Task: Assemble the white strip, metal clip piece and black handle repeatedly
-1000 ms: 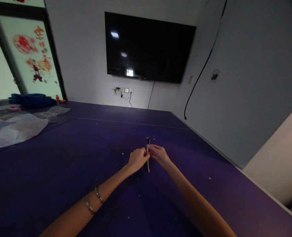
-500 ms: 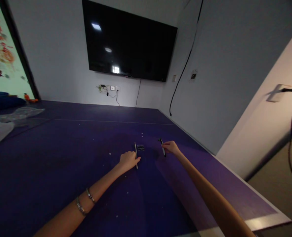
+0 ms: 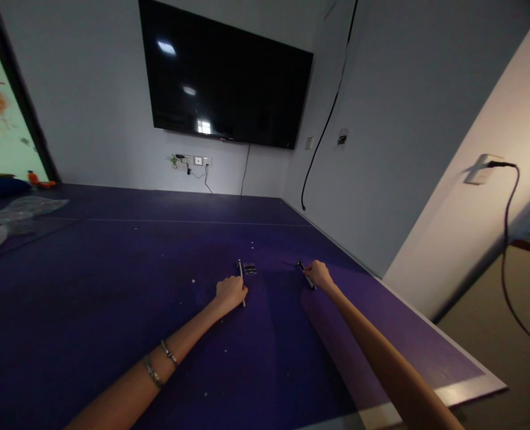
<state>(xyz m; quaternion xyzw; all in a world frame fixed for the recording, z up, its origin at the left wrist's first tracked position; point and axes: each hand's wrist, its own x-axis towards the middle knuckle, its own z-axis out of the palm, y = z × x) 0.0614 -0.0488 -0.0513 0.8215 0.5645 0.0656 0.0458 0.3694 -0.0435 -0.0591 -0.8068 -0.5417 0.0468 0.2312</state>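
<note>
My left hand is closed around a slim light-coloured stick, which pokes out above and below the fingers on the purple surface. Just right of the stick's upper end lies a small dark rectangular piece with pale lines across it. Farther right, my right hand pinches a slim black-and-light tool with a dark crosswise head, rather like a razor. It slants down to the right, close to the surface; whether it touches cannot be made out. Its exact kind is too small to tell.
The broad purple surface carries several white specks and ends in a pale edge at the right. Clear plastic sheeting lies at the far left. A black cable hangs down the wall, right of a large television.
My right hand has moved right, away from the left hand, and the tool in it has tilted more. The left hand keeps hold of its stick. The whole view has shifted slightly.
</note>
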